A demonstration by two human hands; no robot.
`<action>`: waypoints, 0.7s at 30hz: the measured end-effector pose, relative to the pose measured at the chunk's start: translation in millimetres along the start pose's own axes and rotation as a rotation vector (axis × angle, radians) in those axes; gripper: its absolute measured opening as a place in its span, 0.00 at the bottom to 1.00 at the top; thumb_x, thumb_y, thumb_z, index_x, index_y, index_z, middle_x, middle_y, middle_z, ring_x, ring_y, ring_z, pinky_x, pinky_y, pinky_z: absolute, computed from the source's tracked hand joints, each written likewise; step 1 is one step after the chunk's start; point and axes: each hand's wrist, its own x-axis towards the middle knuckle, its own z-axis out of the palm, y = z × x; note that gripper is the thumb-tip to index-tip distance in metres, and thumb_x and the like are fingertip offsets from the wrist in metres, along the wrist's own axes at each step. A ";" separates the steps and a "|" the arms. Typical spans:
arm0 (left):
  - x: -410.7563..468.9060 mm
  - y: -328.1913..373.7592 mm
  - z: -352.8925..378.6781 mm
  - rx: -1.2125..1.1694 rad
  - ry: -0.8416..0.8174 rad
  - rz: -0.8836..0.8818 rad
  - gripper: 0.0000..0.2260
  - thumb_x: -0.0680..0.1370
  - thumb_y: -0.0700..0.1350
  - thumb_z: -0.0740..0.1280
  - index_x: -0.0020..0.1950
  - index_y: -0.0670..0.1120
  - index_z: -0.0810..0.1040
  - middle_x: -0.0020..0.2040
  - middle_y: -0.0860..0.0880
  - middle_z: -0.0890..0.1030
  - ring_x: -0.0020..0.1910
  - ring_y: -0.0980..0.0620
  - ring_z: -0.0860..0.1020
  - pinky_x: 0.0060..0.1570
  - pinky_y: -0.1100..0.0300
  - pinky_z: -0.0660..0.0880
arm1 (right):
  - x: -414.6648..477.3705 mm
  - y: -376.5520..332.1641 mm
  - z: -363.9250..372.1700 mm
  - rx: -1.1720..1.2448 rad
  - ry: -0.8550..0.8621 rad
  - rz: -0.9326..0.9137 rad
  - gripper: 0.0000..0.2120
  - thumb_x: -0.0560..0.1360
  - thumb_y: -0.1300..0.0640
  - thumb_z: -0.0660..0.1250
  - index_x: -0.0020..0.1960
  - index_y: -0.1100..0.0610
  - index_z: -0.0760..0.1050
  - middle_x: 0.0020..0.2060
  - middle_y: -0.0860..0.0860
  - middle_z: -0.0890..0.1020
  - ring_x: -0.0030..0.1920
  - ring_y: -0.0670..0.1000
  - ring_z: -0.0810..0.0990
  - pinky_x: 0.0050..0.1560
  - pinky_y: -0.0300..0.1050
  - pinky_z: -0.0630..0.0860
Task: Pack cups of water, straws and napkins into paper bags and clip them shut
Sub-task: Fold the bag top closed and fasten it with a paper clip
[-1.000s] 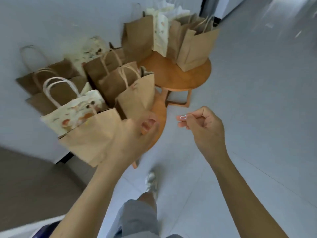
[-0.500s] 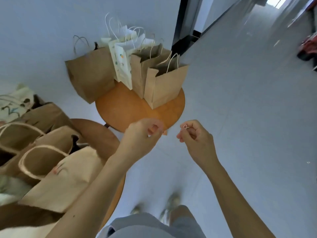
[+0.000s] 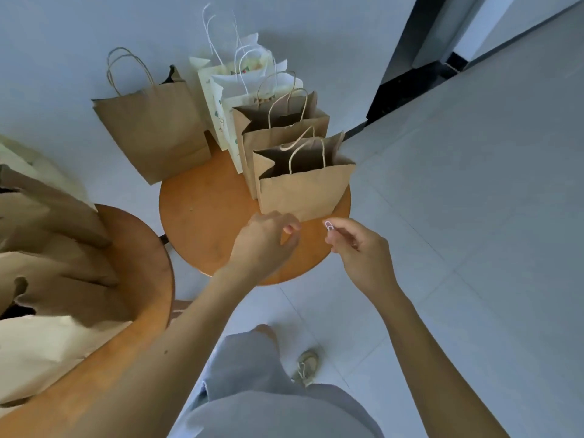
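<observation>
two hands hang over the near edge of a round wooden table (image 3: 205,222). the right hand (image 3: 363,251) pinches a small white paper clip (image 3: 329,225) between thumb and forefinger, the other fingers curled in; the clip sits just beside the bottom corner of the nearest brown bag (image 3: 303,191). the left hand (image 3: 264,245) has its fingers loosely curled with nothing seen in them, close to that same bag's base. the bag stands upright with its mouth open; what is inside cannot be seen. behind it stand a second open brown bag (image 3: 281,128), white printed bags (image 3: 227,99) and, apart to the left, one more brown bag (image 3: 155,131). more bags (image 3: 57,248) lie heaped on a second table (image 3: 139,263) at left.
</observation>
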 end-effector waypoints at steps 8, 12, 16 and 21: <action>105.0 -13.1 25.1 0.275 -0.060 -0.054 0.21 0.80 0.51 0.59 0.72 0.54 0.63 0.73 0.53 0.62 0.74 0.42 0.49 0.70 0.45 0.55 | 108.9 31.8 -14.7 -0.116 -0.095 0.055 0.08 0.76 0.54 0.66 0.54 0.52 0.79 0.43 0.44 0.81 0.47 0.41 0.79 0.44 0.25 0.73; 142.6 -24.8 36.1 0.363 -0.095 -0.148 0.29 0.80 0.55 0.58 0.76 0.55 0.47 0.77 0.53 0.48 0.75 0.41 0.43 0.71 0.45 0.51 | 148.0 36.5 -20.5 -0.150 -0.109 0.051 0.05 0.75 0.55 0.67 0.49 0.53 0.79 0.40 0.44 0.81 0.43 0.42 0.79 0.40 0.25 0.72; 164.8 -35.9 43.4 0.409 -0.106 -0.246 0.35 0.78 0.58 0.60 0.77 0.52 0.42 0.77 0.51 0.47 0.75 0.40 0.42 0.71 0.43 0.48 | 180.1 41.9 -20.7 -0.186 -0.117 -0.043 0.06 0.74 0.57 0.68 0.49 0.56 0.81 0.42 0.47 0.82 0.42 0.43 0.78 0.42 0.25 0.72; 184.4 -37.1 46.0 0.378 -0.020 -0.335 0.36 0.77 0.56 0.63 0.77 0.51 0.45 0.77 0.50 0.50 0.74 0.40 0.46 0.70 0.41 0.50 | 222.5 50.0 -18.4 -0.257 -0.201 -0.235 0.09 0.74 0.59 0.68 0.52 0.58 0.81 0.48 0.52 0.84 0.46 0.44 0.78 0.44 0.24 0.72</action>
